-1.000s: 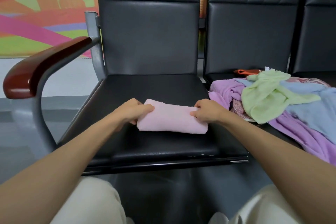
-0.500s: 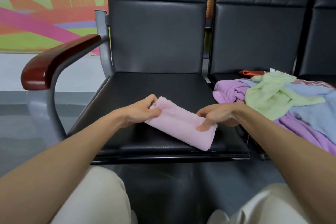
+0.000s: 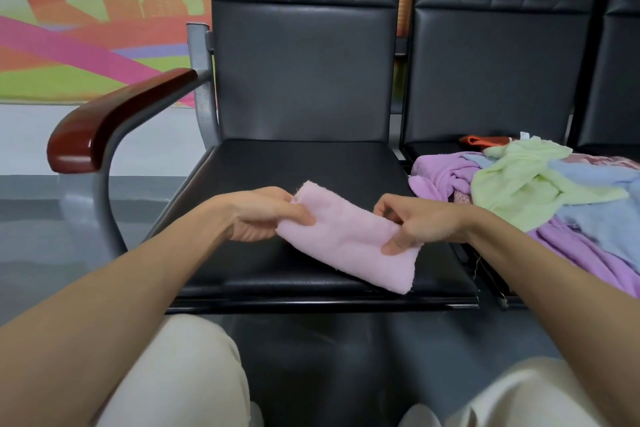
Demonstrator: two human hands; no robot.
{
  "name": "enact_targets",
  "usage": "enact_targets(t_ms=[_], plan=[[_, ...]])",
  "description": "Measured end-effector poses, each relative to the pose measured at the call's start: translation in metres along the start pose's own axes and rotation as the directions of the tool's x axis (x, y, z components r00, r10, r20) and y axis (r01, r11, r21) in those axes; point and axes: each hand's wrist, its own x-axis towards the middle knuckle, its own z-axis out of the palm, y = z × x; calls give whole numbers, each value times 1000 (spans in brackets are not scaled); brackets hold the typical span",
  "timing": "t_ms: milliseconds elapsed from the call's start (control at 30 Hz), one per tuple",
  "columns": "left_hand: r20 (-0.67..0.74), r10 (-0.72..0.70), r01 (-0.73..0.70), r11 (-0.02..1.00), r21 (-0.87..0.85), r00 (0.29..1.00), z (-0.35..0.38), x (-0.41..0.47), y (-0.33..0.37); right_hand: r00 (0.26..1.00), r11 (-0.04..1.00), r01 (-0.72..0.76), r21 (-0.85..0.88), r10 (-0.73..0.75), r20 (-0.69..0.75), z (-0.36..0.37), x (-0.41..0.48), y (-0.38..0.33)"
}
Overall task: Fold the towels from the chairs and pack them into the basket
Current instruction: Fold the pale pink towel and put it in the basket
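Two hands, one item held.

- Left hand [image 3: 263, 215]: thumb on top and fingers beneath, pinching the upper left end of the pink towel [image 3: 349, 236].
- Right hand [image 3: 419, 222]: thumb and fingers pinching the lower right end.
- Pink towel: folded into a narrow pad and held tilted just above the black chair seat [image 3: 304, 163]. Its right end is lower, near the seat's front edge.
- Handling, by estimate: light, soft, limp terry that is neither slippery nor fragile. The layers are likely to slide apart or fall open if gripped by one corner.
- Best hold: both short ends, or one palm under the middle with the thumb clamping the layers.
- Neighbouring seat: loose heap of unfolded pieces, with purple towel [image 3: 440, 177], green towel [image 3: 526, 180] and blue towel [image 3: 602, 215] overlapping.
- Basket: not in view.
- Far left: wooden armrest [image 3: 117, 114].
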Motion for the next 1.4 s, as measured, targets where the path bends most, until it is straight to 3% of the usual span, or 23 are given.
enact_targets(t_ms=[100,267,433,600,700,867,1067,1167,1300,1400], plan=[[1,22,-21,1000,-16,1000,-4,-7,0,992,999,43,-17,-44,-116,1,-1,2],[-151,254,-256,967,7,955,-7,-32,0,941,991,61,-117,-96,-323,2,-1,-18],[-417,428,-430,898,94,802,-26,-86,11,897,949,186,-254,-270,-351,24,-7,-78],[-682,427,-432,884,178,593,-66,-170,3,869,869,328,-372,-431,-241,64,-12,-164],[-799,357,-386,907,171,485,-93,-223,-29,873,829,398,-393,-474,-116,110,-10,-210],[-896,153,-214,974,67,417,-118,-293,-124,894,746,444,-496,-407,188,208,18,-258],[-940,-169,-1,984,-178,295,-127,-344,-256,825,617,551,-561,-304,476,335,57,-276],[-901,-307,119,951,-284,307,-127,-361,-321,764,556,619,-554,-263,589,395,73,-273],[-819,-446,267,891,-367,361,-122,-368,-391,707,559,649,-515,-195,679,456,99,-255],[-828,-464,379,862,-338,316,-122,-354,-425,710,577,631,-519,-159,686,487,122,-239]])
